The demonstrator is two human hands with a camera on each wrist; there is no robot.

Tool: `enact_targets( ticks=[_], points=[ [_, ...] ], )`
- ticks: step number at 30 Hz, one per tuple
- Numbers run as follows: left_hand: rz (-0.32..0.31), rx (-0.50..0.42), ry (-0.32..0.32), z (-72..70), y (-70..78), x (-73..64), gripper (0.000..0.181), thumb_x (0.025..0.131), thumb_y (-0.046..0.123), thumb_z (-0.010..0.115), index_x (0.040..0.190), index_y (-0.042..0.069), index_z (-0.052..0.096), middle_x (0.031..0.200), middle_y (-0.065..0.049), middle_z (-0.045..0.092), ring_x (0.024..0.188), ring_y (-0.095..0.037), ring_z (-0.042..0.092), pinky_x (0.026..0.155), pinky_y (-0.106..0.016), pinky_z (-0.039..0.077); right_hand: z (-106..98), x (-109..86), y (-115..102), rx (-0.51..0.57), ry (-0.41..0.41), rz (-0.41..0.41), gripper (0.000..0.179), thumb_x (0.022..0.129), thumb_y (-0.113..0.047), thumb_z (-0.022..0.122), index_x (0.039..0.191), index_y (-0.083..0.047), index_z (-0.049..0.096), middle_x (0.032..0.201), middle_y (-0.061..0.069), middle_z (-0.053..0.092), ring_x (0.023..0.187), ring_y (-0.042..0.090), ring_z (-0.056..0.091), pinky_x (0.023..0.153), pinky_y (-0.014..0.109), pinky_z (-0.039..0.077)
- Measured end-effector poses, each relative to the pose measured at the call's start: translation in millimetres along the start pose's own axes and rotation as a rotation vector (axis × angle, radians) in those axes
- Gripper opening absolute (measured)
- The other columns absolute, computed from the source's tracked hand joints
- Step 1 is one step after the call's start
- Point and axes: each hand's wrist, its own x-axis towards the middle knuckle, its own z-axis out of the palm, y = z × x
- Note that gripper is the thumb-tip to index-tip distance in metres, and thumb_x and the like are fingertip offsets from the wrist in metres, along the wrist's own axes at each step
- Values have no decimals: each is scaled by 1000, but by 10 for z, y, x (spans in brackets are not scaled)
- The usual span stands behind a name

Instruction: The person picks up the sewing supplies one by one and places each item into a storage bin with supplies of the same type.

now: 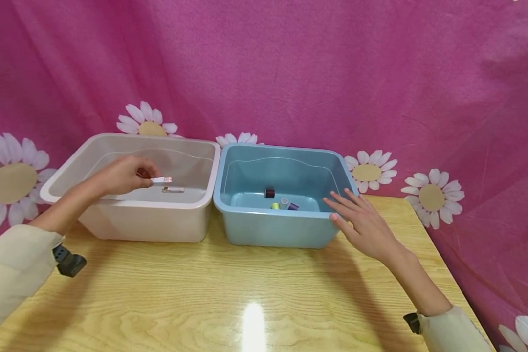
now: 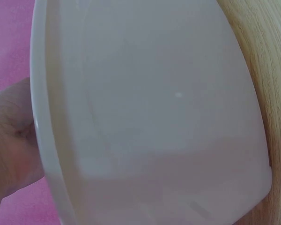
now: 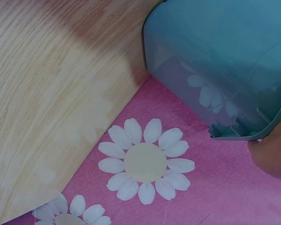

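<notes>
My left hand (image 1: 125,176) is over the white bin (image 1: 136,203), pinching one end of a small flat nail clipper (image 1: 162,180) with a white and pink face. Below it on the bin's floor lies another slim nail clipper (image 1: 173,189) with a metallic end. In the left wrist view, the bin's wall hides the fingertips. My right hand (image 1: 365,225) is at the right front corner of the blue bin (image 1: 281,227), fingers spread and fairly straight at the rim. Inside the blue bin are thread spools: dark maroon (image 1: 269,193), white (image 1: 284,203), yellow-green (image 1: 275,206) and purple (image 1: 293,207).
Both bins stand side by side on a wooden table (image 1: 193,293), the white one at left. A pink cloth (image 1: 290,73) with large daisies hangs behind them. The table's right edge (image 1: 440,259) runs beyond my right forearm.
</notes>
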Motion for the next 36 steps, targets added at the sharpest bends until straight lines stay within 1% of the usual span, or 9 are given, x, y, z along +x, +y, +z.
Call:
enact_targets(
  ticks=[4,11,14,19,25,31,36],
  points=[
    [-15,-4,-16,5,-48,32,12,86,-6,70,97,-1,72,87,-9,69,82,-24,63,70,-33,51,-3,0,0,2,1,0,47,105,-32,51,147,-11,51,154,12,41,146,43,22,117,56,13],
    [-26,-22,-26,12,-69,72,11,86,-6,69,96,-3,72,86,-10,68,80,-24,60,70,-32,50,0,2,7,1,1,0,47,105,-32,50,147,-12,51,154,11,41,146,42,22,118,56,12],
    [-22,-35,-28,17,-91,87,10,86,-7,68,95,-3,71,85,-10,68,79,-24,59,69,-30,50,2,3,8,2,-2,1,47,105,-32,50,148,-13,50,154,11,41,146,42,22,118,55,12],
    [-11,-32,-29,38,-138,122,11,85,-8,68,93,-2,71,81,-5,67,77,-22,57,66,-29,48,1,4,5,5,-5,7,47,105,-32,50,148,-13,50,155,11,40,146,42,21,118,55,11],
    [-6,-29,-23,70,-182,176,10,84,-9,70,92,-3,71,81,-5,66,76,-21,57,66,-28,49,-10,3,-4,5,-3,9,47,105,-32,50,148,-13,50,155,10,40,146,42,21,116,58,13],
    [-10,-47,-45,88,-178,200,9,84,-9,71,90,-3,70,80,-5,65,76,-24,58,67,-31,50,-10,0,-10,5,-1,6,47,105,-32,51,148,-13,50,155,11,40,146,42,21,116,59,14],
    [-20,-31,-58,98,-191,213,9,84,-8,71,91,-3,70,82,-6,66,78,-25,57,69,-33,51,-10,1,-16,3,4,0,47,105,-31,51,148,-12,50,154,11,41,146,42,22,117,56,12]
  ],
)
